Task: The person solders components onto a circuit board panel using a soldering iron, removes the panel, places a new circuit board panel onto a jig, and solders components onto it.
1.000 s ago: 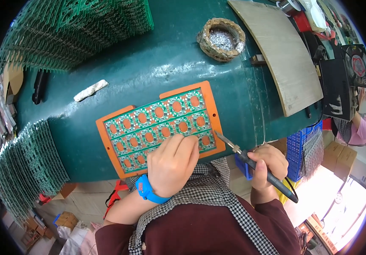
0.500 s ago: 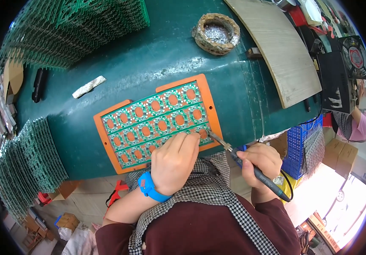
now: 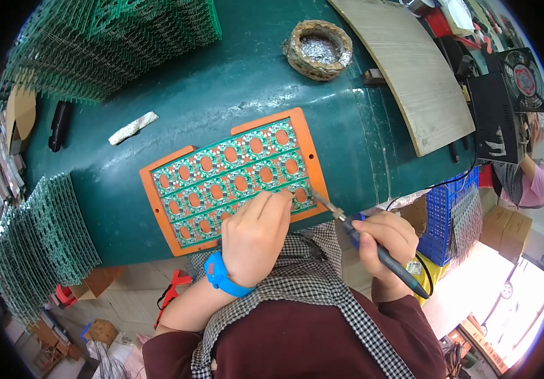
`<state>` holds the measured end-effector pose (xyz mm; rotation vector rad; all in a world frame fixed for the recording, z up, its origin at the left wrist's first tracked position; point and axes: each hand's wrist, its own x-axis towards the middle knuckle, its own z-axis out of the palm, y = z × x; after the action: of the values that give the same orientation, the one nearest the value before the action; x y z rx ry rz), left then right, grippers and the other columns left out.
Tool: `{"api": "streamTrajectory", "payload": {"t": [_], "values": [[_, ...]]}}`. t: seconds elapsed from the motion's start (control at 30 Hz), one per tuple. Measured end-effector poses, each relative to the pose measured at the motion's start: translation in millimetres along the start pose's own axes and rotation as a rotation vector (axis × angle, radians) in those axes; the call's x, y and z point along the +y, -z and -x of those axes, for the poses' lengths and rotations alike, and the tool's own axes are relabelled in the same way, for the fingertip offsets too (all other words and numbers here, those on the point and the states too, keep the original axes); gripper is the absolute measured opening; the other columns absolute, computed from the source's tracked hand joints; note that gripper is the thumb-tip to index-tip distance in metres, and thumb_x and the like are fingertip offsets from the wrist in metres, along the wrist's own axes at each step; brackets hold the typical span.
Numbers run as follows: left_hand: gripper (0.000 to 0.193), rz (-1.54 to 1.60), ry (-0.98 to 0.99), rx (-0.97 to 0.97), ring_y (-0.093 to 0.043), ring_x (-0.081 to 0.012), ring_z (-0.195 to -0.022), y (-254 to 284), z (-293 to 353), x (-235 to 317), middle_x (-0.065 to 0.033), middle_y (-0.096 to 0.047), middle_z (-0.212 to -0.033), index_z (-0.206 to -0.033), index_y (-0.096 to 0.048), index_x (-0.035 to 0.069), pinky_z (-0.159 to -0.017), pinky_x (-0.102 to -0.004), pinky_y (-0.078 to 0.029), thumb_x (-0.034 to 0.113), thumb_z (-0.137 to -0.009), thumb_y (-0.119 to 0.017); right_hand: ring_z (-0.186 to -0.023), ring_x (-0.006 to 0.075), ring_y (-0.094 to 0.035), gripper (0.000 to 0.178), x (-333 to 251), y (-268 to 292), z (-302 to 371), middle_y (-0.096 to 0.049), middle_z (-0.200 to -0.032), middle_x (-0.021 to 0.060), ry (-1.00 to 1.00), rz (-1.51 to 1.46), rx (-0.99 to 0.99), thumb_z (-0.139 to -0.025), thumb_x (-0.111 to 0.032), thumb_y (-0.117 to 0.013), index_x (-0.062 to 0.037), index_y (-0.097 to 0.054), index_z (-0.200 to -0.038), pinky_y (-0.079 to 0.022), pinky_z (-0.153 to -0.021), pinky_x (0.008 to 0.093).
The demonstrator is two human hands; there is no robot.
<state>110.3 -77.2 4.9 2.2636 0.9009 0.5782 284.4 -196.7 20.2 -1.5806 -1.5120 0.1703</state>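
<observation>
A green circuit board panel (image 3: 217, 187) with rows of round openings lies in an orange tray (image 3: 315, 170) at the table's near edge. In my right hand (image 3: 388, 246) is a soldering iron (image 3: 390, 262), its tip at the right end of the panel's nearest row. My left hand (image 3: 254, 237), with a blue wrist strap (image 3: 219, 275), rests over that same row. Its fingers are closed and bent, the fingertips just left of the iron's tip. Whatever they pinch, if anything, is too small to make out. The hand hides part of the nearest row.
Stacked green circuit boards stand at the far left (image 3: 139, 47) and near left (image 3: 47, 234). A crusty round pot (image 3: 294, 55) sits at the back, beside a grey wooden board (image 3: 411, 76). A white roll (image 3: 134, 128) lies left. At right are a fan (image 3: 524, 81), blue crate (image 3: 437, 218) and another person's sleeve (image 3: 540, 186).
My left hand has shifted slightly left, uncovering more of the last opening in the nearest row. The iron stays in my right hand, its tip near the same place.
</observation>
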Motion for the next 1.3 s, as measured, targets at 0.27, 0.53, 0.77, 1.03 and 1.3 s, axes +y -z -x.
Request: {"api": "streamTrajectory", "payload": {"t": [0.27, 0.53, 0.77, 1.03, 1.3], "values": [[0.013, 0.004, -0.029, 0.008, -0.06, -0.026, -0.063, -2.5, -0.7, 0.2, -0.0088, -0.062, -0.077, -0.092, -0.063, 0.003, -0.054, -0.0343, -0.047, 0.001, -0.081, -0.067, -0.051, 0.0199, -0.06, 0.013, 0.1, -1.4, 3.0, -0.062, -0.064, 0.0081, -0.042, -0.011, 0.033, -0.068, -0.003, -0.066, -0.0008, -0.068, -0.08, -0.046, -0.046, 0.0281], [0.015, -0.049, -0.047, 0.019, -0.058, -0.0242, -0.06, 4.2, 0.8, 0.3, -0.008, -0.06, -0.075, -0.094, -0.062, 0.003, -0.053, -0.0346, -0.046, -0.001, -0.08, -0.067, -0.05, 0.0193, -0.06, 0.011, -3.1, 3.8, 3.9, -0.062, -0.063, 0.0077, -0.038, 0.015, 0.0, -0.068, -0.002, -0.066, -0.0009, -0.068, -0.078, -0.046, -0.045, 0.0281], [0.014, -0.008, -0.013, 0.014, -0.061, -0.0235, -0.062, 10.0, 14.0, -5.5, -0.008, -0.06, -0.077, -0.091, -0.059, 0.004, -0.052, -0.0334, -0.049, 0.002, -0.079, -0.067, -0.046, 0.0192, -0.057, 0.01, -2.0, -3.0, 8.0, -0.06, -0.059, 0.0078, -0.036, -0.066, 0.049, -0.07, -0.007, -0.064, -0.0002, -0.068, -0.077, -0.044, -0.044, 0.0275], [0.012, 0.007, -0.015, -0.003, -0.057, -0.0217, -0.055, 5.0, 15.8, -7.5, -0.0076, -0.061, -0.074, -0.091, -0.063, 0.002, -0.049, -0.0319, -0.043, -0.001, -0.08, -0.067, -0.051, 0.0249, -0.06, 0.012, -6.8, -7.2, 5.8, -0.063, -0.063, 0.0114, -0.087, -0.066, -0.041, -0.072, -0.008, -0.061, 0.0026, -0.065, -0.074, -0.049, -0.05, 0.0325], [0.016, -0.18, -0.098, 0.047, -0.056, -0.0168, -0.061, 18.7, 5.9, -4.4, -0.0034, -0.048, -0.069, -0.087, -0.064, 0.006, -0.046, -0.0299, -0.044, 0.002, -0.073, -0.07, -0.048, 0.0203, -0.059, 0.009, 0.8, -7.0, 4.5, -0.062, -0.062, 0.0083, -0.023, -0.018, 0.059, -0.07, -0.005, -0.065, -0.0011, -0.067, -0.078, -0.044, -0.044, 0.0284]]}}
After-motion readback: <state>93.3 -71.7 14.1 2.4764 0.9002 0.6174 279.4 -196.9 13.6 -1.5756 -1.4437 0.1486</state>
